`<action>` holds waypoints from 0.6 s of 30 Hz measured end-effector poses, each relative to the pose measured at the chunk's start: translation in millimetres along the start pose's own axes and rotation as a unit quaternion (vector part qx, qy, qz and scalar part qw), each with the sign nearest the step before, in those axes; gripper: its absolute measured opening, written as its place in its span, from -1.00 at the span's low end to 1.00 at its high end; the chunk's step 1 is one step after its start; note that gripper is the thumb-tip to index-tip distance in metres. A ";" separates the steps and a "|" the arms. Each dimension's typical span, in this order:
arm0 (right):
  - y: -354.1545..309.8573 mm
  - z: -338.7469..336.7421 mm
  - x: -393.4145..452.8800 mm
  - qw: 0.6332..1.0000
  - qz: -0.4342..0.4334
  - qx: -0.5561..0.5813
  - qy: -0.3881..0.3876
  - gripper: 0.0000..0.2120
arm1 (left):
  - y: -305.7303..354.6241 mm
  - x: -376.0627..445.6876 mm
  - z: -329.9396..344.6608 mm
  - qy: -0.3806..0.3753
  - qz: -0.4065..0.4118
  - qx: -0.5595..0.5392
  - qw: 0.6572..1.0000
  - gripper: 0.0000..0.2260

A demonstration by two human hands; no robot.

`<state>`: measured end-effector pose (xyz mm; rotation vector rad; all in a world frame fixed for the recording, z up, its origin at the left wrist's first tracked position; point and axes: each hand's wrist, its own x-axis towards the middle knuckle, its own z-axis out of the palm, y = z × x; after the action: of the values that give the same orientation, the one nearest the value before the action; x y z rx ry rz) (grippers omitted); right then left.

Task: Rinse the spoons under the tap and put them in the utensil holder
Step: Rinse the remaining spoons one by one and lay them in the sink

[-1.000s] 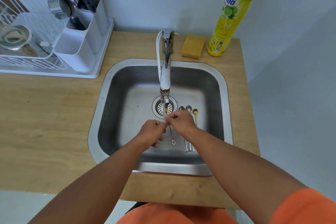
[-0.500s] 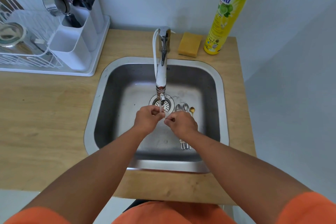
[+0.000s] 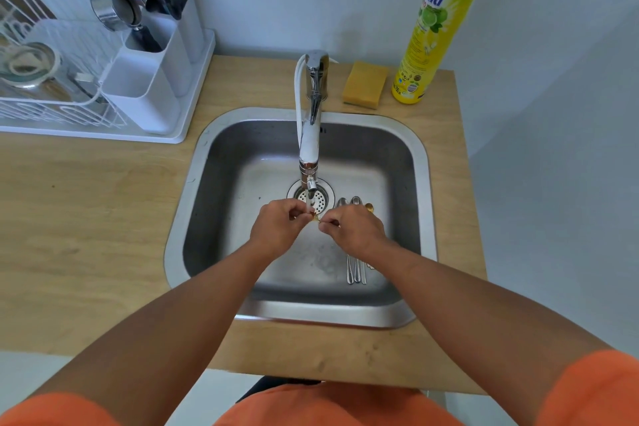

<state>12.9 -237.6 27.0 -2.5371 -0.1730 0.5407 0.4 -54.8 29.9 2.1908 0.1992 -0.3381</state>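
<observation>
Left hand: left hand [image 3: 276, 228] is in over the sink, fingers curled, pinching one end of a small gold spoon [image 3: 315, 218] right under the spout
Right hand: right hand [image 3: 356, 230] meets it from the other side, fingertips pinching the spoon's other end, and the two hands are nearly touching
Spoon in play: only a sliver of gold shows between the fingers, so which end is the bowl I cannot tell
Tap: the tap [image 3: 311, 135] reaches out over the drain [image 3: 313, 199], with a thin stream of water dropping onto the fingers
Waiting spoons: more spoons [image 3: 356, 273] lie side by side on the sink floor, right of the drain, partly hidden under the right wrist
Sink: steel sink [image 3: 420, 183] set into a wooden counter [image 3: 86, 218]
Utensil holder: white utensil holder [image 3: 148, 86] sits far left on the drying rack, well apart from the hands, forks and spoons already standing in its rear compartments
Back edge: yellow sponge [image 3: 364, 85] and green-capped dish soap bottle [image 3: 432, 28] stand beside the tap
</observation>
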 end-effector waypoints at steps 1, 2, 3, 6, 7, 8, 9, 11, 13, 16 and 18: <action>-0.8 0.1 -0.1 1.000 -0.004 -0.002 0.000 -0.88 | 0.5 0.3 -0.4 0.007 -0.002 0.000 1.000 -0.98; -1.7 0.1 -0.1 1.000 -0.006 -0.003 0.000 -0.88 | 1.2 0.5 -0.4 0.015 -0.006 0.001 1.000 -0.96; -2.1 0.1 -0.3 1.000 -0.007 -0.003 -0.001 -0.87 | 1.9 0.4 -0.4 0.022 -0.012 0.006 1.000 -0.94; -0.5 -1.8 -0.8 1.000 -0.008 0.002 -0.003 -0.87 | 2.2 -0.7 -0.4 0.030 -0.021 0.018 0.999 -0.91; -0.1 -2.4 -0.9 1.000 -0.010 0.005 -0.004 -0.87 | 1.6 -1.3 0.2 0.029 -0.023 0.005 0.999 -0.91; 0.1 -2.9 -1.0 1.000 -0.011 0.010 -0.006 -0.86 | 1.3 -1.8 1.2 0.026 -0.023 -0.013 0.999 -0.90; 0.1 -3.2 -0.6 1.000 -0.010 0.018 -0.008 -0.86 | 1.1 -2.3 2.1 0.025 -0.023 -0.032 0.999 -0.88; 0.6 -3.2 0.2 0.999 -0.002 0.035 -0.011 -0.87 | 1.0 -2.9 2.5 0.015 -0.027 -0.070 0.997 -0.83; 2.0 -2.7 -0.1 0.999 -0.003 0.049 -0.017 -0.86 | -0.7 -3.7 -0.5 -0.014 -0.033 -0.105 0.994 -0.85; 4.7 -3.8 -1.9 0.998 -0.021 0.058 -0.033 -0.83 | -7.4 -4.0 -9.1 -0.069 -0.041 -0.134 0.988 -0.87; 4.1 -4.4 -3.1 0.997 -0.038 0.060 -0.035 -0.82 | -10.1 -3.4 -12.4 -0.088 -0.060 -0.170 0.980 -0.89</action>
<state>11.9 -243.9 29.3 -2.3863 -0.2538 0.5923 -3.4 -39.0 30.3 1.8054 0.2694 -0.5237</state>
